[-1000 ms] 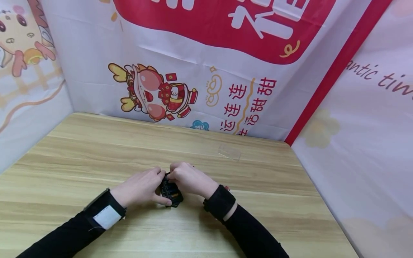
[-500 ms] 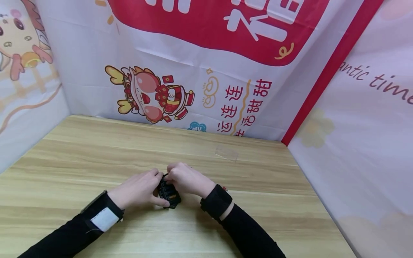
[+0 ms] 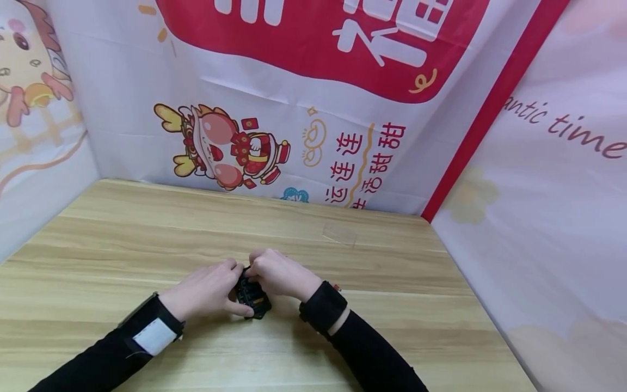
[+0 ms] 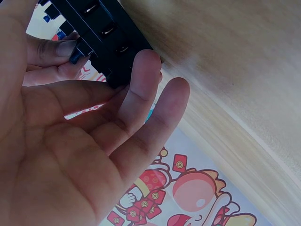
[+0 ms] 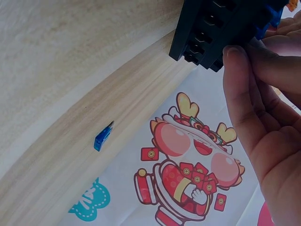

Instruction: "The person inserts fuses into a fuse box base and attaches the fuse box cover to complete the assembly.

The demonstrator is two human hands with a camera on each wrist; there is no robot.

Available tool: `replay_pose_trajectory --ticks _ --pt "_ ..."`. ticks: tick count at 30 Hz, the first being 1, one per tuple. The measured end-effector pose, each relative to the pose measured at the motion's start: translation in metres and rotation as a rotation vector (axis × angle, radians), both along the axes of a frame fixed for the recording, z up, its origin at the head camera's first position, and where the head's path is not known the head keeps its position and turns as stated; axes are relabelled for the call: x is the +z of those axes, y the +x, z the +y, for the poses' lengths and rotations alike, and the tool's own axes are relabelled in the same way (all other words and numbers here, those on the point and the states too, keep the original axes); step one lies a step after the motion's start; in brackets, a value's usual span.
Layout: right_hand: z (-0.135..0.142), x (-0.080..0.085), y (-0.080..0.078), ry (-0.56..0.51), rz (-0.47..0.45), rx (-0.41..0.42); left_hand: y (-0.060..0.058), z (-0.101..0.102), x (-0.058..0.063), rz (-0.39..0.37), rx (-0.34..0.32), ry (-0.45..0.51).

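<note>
In the head view, a black slotted plastic holder with small pieces set in its rows stands tilted on the table. My left hand holds it from the left, thumb at the near end, fingertips at the far end. Two left fingers stretch past the holder in the left wrist view. My right hand pinches at the far end, fingers curled. Dark blue ends stick out close to the right fingertips; I cannot tell whether one is in the pinch. Holes line the holder's side in the right wrist view.
A flat clear plastic piece lies toward the back of the wooden table; edge-on it looks blue in the right wrist view. A printed cloth hangs along the back edge, with more cloth at both sides.
The head view has turned slightly, so the table and cloth sit a little farther left and lower. Both hands stay on the holder in nearly the same pose.
</note>
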State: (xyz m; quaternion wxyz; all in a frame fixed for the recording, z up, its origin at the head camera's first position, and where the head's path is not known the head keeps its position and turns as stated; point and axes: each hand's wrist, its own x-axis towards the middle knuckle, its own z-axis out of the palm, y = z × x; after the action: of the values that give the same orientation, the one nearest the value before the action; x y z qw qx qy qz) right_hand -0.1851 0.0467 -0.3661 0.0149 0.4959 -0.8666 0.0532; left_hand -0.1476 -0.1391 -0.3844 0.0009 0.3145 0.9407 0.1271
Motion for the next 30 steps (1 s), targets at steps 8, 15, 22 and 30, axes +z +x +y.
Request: replay_pose_trajectory --ticks 8,15,22,30 --pt "-0.0015 -0.002 -0.0014 0.025 0.036 0.022 0.0002 -0.0006 -0.0021 0.01 0.005 -0.003" --pt "-0.0007 -0.0017 -0.0014 0.01 0.04 0.027 0.0002 0.0003 -0.0031 0.007 0.009 -0.003" --pt "-0.0003 -0.0011 -0.0011 -0.011 0.047 0.033 -0.0012 0.0 -0.0026 0.007 0.002 -0.003" --pt "-0.0008 0.0003 -0.0008 -0.003 0.06 0.038 -0.0007 -0.001 -0.0015 0.025 -0.007 0.001"
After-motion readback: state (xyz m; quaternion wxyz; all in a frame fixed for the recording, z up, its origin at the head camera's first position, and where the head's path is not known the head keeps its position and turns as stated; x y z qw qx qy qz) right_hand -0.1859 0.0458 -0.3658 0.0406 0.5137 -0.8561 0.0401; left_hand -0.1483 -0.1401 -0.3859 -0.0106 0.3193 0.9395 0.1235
